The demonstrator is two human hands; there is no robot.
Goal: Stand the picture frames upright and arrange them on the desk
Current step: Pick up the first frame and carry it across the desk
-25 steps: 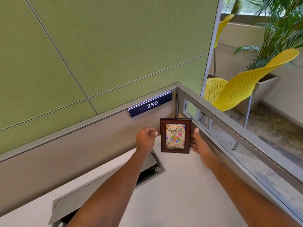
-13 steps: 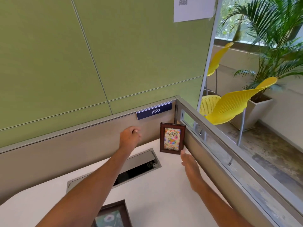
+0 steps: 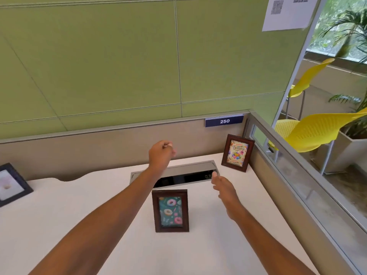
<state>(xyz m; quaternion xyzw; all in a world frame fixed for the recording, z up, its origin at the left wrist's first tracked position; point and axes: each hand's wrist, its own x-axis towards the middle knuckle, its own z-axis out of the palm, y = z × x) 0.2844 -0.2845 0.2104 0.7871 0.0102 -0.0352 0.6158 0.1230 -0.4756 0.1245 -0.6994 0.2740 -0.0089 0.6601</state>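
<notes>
A brown frame with a birthday picture point(image 3: 237, 155) stands upright in the desk's far right corner. A second brown frame with a donut picture point(image 3: 170, 210) stands in the middle of the white desk point(image 3: 79, 215). A dark frame with a pale picture point(image 3: 11, 184) sits at the left edge, partly cut off. My left hand point(image 3: 159, 155) hovers above the cable hatch, fingers loosely curled, holding nothing. My right hand point(image 3: 225, 188) hangs open right of the donut frame, touching no frame.
A grey cable hatch point(image 3: 174, 171) lies open in the desk behind the donut frame. Beige and green partition walls close off the back, a low glass-topped partition point(image 3: 297, 175) the right side. Yellow chairs point(image 3: 315, 130) and a potted plant stand beyond it.
Both hands have let go of the birthday frame and drawn back from it; it stays upright in the corner. The view has pulled back, bringing the donut frame and dark frame into sight.
</notes>
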